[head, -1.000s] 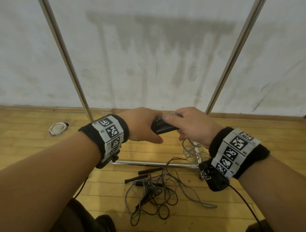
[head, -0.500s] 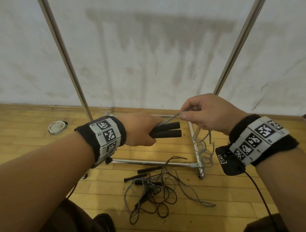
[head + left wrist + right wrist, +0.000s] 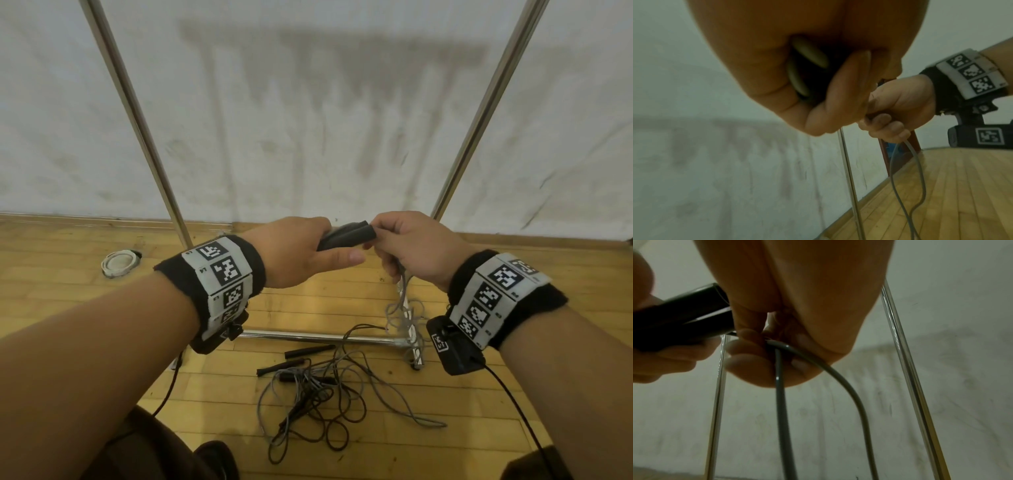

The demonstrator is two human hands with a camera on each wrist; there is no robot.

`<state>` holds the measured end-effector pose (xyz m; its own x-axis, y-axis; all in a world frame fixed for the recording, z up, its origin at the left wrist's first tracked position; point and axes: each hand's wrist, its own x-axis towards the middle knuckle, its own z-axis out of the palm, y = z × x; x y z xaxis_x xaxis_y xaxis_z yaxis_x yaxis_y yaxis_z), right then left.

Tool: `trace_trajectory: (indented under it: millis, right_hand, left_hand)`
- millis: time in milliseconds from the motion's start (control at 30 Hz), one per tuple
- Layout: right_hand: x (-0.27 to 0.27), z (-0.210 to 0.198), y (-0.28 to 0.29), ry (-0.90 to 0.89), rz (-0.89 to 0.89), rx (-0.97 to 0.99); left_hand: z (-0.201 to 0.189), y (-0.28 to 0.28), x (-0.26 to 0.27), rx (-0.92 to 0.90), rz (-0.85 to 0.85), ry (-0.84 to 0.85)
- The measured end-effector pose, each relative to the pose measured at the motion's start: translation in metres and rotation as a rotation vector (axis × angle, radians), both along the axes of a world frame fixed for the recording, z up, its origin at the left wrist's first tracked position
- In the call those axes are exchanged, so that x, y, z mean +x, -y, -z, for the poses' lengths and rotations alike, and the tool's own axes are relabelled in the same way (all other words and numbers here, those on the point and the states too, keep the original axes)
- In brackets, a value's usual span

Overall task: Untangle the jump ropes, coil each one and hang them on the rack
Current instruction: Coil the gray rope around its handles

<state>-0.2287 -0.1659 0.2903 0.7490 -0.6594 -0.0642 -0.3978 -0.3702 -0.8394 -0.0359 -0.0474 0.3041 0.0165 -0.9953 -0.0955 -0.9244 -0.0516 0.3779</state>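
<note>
Fingers of my left hand [image 3: 298, 253] are wrapped round the two black cylindrical jump-rope handles [image 3: 346, 235], held side by side and pointing right. My right hand [image 3: 407, 246] sits just beside their ends, curled and pinching the grey plastic cord [image 3: 781, 386] where it leaves the handles; in the right wrist view two strands drop from that pinch.

Below, the grey cord hangs in loose loops [image 3: 404, 313] that brush the lower right corner of the chrome tube rack [image 3: 318, 337]. That is my first worry: if I draw the next coil up quickly, I judge a loop could snag on the rack's foot and jerk the handles sideways in my grip.

Nearer to me on the wooden floor [image 3: 68, 291] lies the tangle of dark and grey ropes [image 3: 318, 397] with its loose black handles. I cannot tell whether the hanging cord is fully free of that pile; if it is not, pulling would tighten a knot instead of forming a coil.

Uneven loops could also slip out of my right fingers, since the cord looks smooth and springy.
</note>
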Motion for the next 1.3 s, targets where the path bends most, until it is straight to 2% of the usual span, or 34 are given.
trace_trajectory:
  millis: [233,533,667,733,800,867,1067,1200,1300]
  right_hand:
    - [0.003,0.000,-0.003,0.001,0.008,0.035]
    - [0.001,0.000,-0.005,-0.001,0.015,0.009]
    - [0.005,0.002,-0.013,-0.039,0.011,0.055]
    - [0.006,0.004,-0.020,-0.201,-0.068,-0.017]
    - [0.007,0.003,-0.024,-0.383,-0.153,-0.188]
    - [0.006,-0.003,-0.025,-0.450,-0.173,-0.310]
    - [0.005,-0.025,-0.035,-0.467,-0.242,-0.484]
    - [0.004,-0.031,-0.028,-0.413,-0.196,-0.555]
    - [-0.003,-0.033,-0.018,-0.359,-0.145,-0.538]
  left_hand:
    - [0.007,0.003,0.001,-0.091,-0.077,0.058]
    - [0.008,0.003,0.000,-0.105,-0.046,0.059]
    - [0.011,0.008,0.001,-0.171,-0.134,0.119]
    - [0.016,0.012,0.006,-0.167,-0.189,0.203]
    - [0.021,0.015,0.014,-0.110,-0.225,0.297]
    - [0.026,0.017,0.021,-0.042,-0.239,0.358]
    - [0.033,0.020,0.017,0.025,-0.198,0.456]
    - [0.034,0.017,0.004,0.027,-0.125,0.475]
    - [0.031,0.013,-0.005,0.039,-0.019,0.478]
